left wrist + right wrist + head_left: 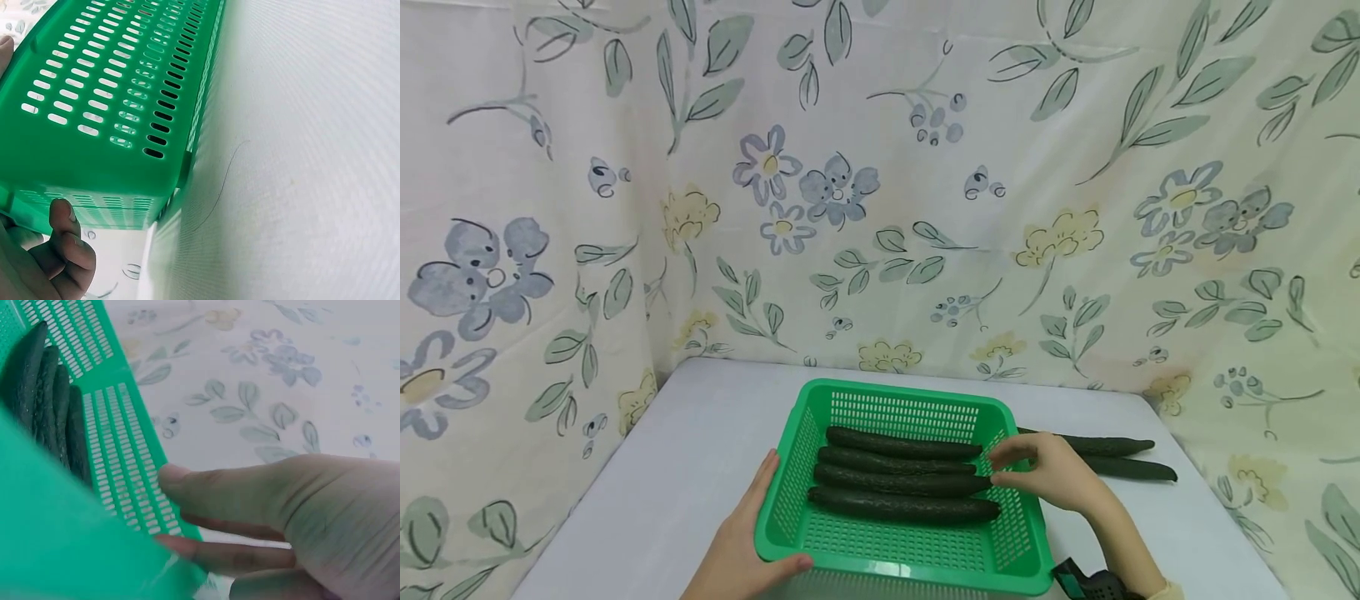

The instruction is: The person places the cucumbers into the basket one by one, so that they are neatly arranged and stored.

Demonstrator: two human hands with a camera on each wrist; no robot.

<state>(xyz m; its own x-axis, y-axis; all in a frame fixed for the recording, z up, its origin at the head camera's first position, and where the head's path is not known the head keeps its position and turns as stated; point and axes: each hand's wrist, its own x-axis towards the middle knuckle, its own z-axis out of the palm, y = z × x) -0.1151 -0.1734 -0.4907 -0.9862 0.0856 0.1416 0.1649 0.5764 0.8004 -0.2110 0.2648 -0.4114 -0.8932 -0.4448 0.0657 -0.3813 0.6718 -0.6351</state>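
A green plastic basket (891, 567) stands on the table with several dark green cucumbers (902, 506) side by side in it. My left hand (741, 533) holds its near left corner, thumb over the front rim and forefinger along the left side. Bent fingers (78, 256) of that hand show beside the slotted wall in the left wrist view. Over the basket's right rim is my right hand (1052, 473), thumb and forefinger apart, tips close to the cucumber ends. In the right wrist view its thumb (219, 490) reaches to the rim, with nothing between the fingers.
Two more cucumbers (1131, 468) lie on the white table (700, 433) to the right of the basket, partly hidden behind the right hand. A floral curtain (880, 208) hangs behind the table and along its sides. The right wrist wears a black band (1093, 581).
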